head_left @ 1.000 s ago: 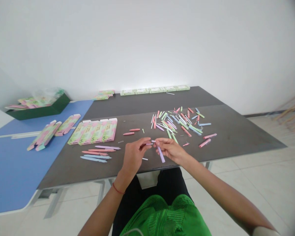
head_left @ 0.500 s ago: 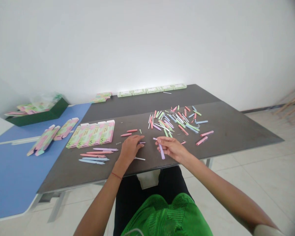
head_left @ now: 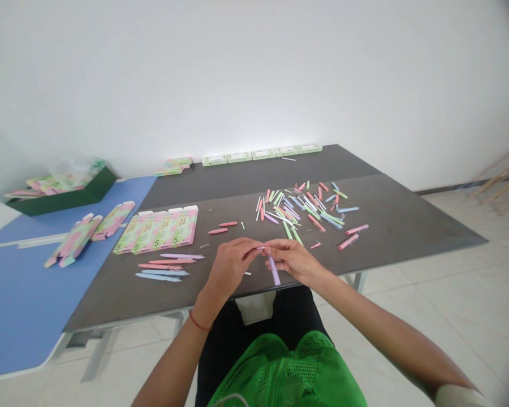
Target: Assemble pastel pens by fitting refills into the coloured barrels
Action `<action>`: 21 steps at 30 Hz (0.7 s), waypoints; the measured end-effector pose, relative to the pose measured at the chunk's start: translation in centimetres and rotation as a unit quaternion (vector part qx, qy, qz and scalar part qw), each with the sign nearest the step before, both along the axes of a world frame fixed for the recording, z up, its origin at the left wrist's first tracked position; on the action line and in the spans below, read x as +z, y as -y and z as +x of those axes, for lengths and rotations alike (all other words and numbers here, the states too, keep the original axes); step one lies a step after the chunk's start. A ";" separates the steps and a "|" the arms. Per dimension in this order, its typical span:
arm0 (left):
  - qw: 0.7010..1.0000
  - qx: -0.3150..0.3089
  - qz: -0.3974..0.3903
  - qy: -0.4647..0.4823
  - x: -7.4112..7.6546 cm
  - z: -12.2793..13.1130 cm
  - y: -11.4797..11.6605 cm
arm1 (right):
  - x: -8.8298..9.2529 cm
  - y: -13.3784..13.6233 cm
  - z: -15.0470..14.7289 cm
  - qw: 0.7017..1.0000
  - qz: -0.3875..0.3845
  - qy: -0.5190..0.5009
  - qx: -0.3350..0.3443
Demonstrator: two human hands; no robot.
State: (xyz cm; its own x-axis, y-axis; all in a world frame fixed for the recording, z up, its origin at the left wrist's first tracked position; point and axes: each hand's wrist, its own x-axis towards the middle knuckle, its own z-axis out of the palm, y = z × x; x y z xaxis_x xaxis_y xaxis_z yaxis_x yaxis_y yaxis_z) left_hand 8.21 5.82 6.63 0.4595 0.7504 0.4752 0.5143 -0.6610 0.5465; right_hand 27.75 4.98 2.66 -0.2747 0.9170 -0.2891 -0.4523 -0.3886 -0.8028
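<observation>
My right hand [head_left: 290,258] grips a lilac pen barrel [head_left: 274,271], which hangs downward below the fingers. My left hand [head_left: 231,265] reaches across, and its fingertips pinch a thin pale pen refill [head_left: 261,247] right by the right hand's fingers. Both hands are just above the dark tabletop [head_left: 377,226]. A small white stub [head_left: 248,273] lies below them. Farther off, a loose heap of pastel pen parts [head_left: 301,212] is spread ahead. Finished pastel pens [head_left: 163,267] lie in a row at the left.
Flat printed cartons [head_left: 156,229] marked 5 lie left of the hands. Folded cartons [head_left: 74,240] rest on a blue table [head_left: 25,305], with a green tray [head_left: 63,198] behind them. Closed boxes [head_left: 263,154] line the far edge. My knees sit under the near edge.
My left hand has lifted from the tabletop and moved right to meet the right hand at the fingertips. The right hand still has the lilac barrel.
</observation>
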 end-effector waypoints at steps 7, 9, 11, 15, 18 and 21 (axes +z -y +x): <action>0.994 0.049 0.089 0.044 2.5 -0.6 3.5 | 0.1 -1.2 0.4 0.981 -0.101 -0.100 -0.133; 0.993 0.046 0.111 0.016 3.2 -0.4 4.7 | 0.2 -1.6 0.3 0.978 -0.113 -0.109 -0.139; 0.989 0.052 0.136 -0.014 3.6 -0.2 5.6 | 0.5 -1.7 0.0 0.975 -0.124 -0.122 -0.140; 0.981 0.073 0.177 -0.029 4.0 0.3 6.5 | 1.3 -1.1 -0.5 0.972 -0.138 -0.140 -0.130; 0.979 0.088 0.182 -0.033 4.3 0.3 7.0 | 1.8 -0.6 -0.6 0.972 -0.140 -0.150 -0.113; 0.981 0.088 0.170 -0.035 4.5 0.4 7.2 | 1.9 -0.3 -0.7 0.972 -0.139 -0.158 -0.103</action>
State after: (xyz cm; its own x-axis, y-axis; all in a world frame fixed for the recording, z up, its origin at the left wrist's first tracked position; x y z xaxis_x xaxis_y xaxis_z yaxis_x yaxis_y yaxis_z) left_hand 8.66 -1.35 11.11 0.3777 0.6245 0.6836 0.6658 -0.6963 0.2682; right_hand 27.06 5.28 4.57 -0.2089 0.8607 -0.4643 -0.7498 -0.4458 -0.4890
